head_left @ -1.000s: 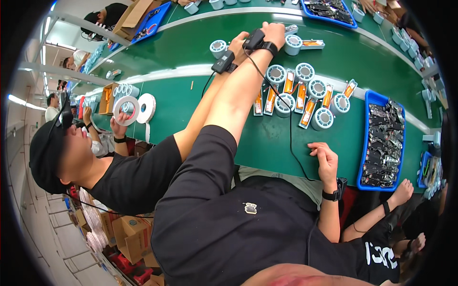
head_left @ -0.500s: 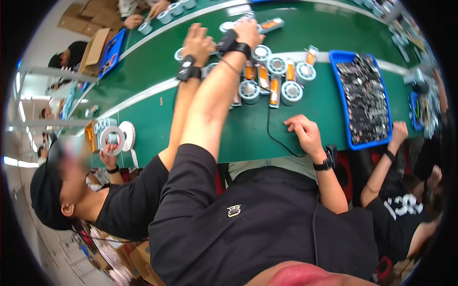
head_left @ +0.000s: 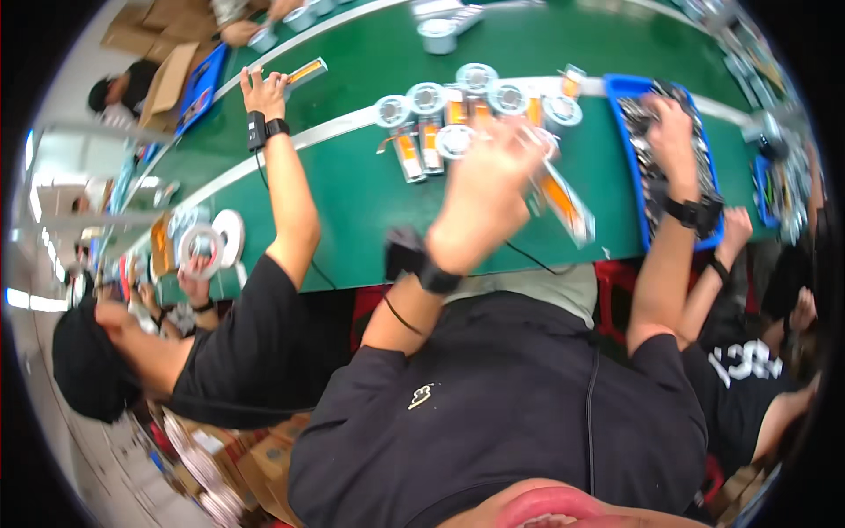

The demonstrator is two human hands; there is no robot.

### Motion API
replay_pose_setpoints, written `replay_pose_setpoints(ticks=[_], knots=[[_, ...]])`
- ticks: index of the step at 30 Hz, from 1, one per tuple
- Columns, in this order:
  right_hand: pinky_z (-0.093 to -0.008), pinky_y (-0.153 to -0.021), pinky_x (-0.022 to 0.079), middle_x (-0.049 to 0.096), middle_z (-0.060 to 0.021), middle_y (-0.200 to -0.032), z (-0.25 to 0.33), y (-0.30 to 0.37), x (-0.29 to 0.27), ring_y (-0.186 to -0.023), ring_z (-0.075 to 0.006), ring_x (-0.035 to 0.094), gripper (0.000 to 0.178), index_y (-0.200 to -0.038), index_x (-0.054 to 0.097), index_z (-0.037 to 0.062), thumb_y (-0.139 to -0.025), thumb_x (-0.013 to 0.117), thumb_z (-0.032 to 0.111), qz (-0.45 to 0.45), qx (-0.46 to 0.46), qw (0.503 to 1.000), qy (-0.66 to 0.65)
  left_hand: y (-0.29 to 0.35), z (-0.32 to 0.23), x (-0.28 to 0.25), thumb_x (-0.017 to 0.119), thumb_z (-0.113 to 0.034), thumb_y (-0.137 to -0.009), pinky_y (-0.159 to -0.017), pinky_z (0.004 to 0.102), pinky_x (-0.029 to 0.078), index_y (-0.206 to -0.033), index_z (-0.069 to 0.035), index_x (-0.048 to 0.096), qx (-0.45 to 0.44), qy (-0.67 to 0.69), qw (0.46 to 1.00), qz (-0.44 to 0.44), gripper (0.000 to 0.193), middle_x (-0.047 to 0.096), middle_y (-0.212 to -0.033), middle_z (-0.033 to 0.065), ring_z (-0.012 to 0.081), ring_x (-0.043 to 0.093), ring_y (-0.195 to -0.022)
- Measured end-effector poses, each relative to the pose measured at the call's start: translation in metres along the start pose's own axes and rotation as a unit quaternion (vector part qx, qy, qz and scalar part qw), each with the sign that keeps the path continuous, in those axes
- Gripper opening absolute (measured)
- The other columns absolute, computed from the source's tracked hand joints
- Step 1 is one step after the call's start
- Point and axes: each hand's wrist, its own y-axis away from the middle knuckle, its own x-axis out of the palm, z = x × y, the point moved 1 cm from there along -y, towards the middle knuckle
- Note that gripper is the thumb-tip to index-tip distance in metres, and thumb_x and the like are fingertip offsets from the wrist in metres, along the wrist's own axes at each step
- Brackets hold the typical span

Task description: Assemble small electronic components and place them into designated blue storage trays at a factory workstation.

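Observation:
My left hand (head_left: 493,189) is blurred above the near part of the green table. Its fingers are closed around a clear casing with an orange strip (head_left: 566,207), which tilts down to the right; its upper end is partly hidden. Over the blue tray (head_left: 647,239), my right hand (head_left: 671,132) reaches down with curled fingers among many dark, metallic small parts (head_left: 656,176). What its fingertips grip, if anything, is hidden. Beyond my left hand stand several pale blue round-headed pieces (head_left: 426,99) with clear, orange-striped casings (head_left: 430,145).
At left, a co-worker's hand (head_left: 264,92) is at another orange-striped casing (head_left: 308,70) on the far green surface. White tape rolls (head_left: 231,239) stand near that co-worker. A pale blue cup-shaped piece (head_left: 437,35) sits farther back. A dark cable (head_left: 532,260) runs along the near edge.
My left hand has come back from the far surface and now holds an orange-striped casing. My right hand has moved from the near edge into the tray. The co-worker's hand has shifted left.

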Motion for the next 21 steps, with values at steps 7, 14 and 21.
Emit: replay_pose_setpoints(ticks=[7,14,21], knots=[[-0.0497,-0.095,0.051,0.063,-0.0120,-0.122,-0.042,-0.010,0.053,-0.113,-0.0397,0.058,0.048,-0.116,0.066,0.0134,-0.075,0.062,-0.010,0.148,-0.074,0.972,0.164,0.099,0.010,0.004,0.069,0.001,-0.075,-0.088,0.0402,0.049,-0.110,-0.018,0.065,-0.059,-0.086,0.978,0.183,0.040,0.059,-0.130,0.0038,0.0299,0.053,-0.120],[-0.0479,-0.090,0.052,0.067,-0.0082,-0.106,-0.075,-0.018,0.050,-0.105,-0.0355,0.062,0.036,-0.114,0.068,0.0141,-0.082,0.065,-0.002,0.148,-0.051,0.964,0.213,0.101,0.029,0.026,0.065,-0.006,-0.082,-0.092,0.0428,0.049,-0.112,-0.017,0.066,-0.019,-0.056,0.998,0.032,0.032,0.055,-0.137,0.0082,0.0334,0.053,-0.123],[-0.0534,-0.095,0.049,0.071,-0.0149,-0.116,0.000,0.016,0.003,-0.109,-0.0224,0.068,0.038,-0.125,0.065,0.0091,-0.093,0.074,0.028,-0.120,0.034,0.990,-0.063,0.105,0.036,0.032,0.068,-0.003,-0.081,-0.112,0.0476,0.041,-0.140,-0.022,0.059,-0.035,0.012,0.998,0.043,0.063,0.044,-0.153,0.0150,0.0413,0.043,-0.136]])
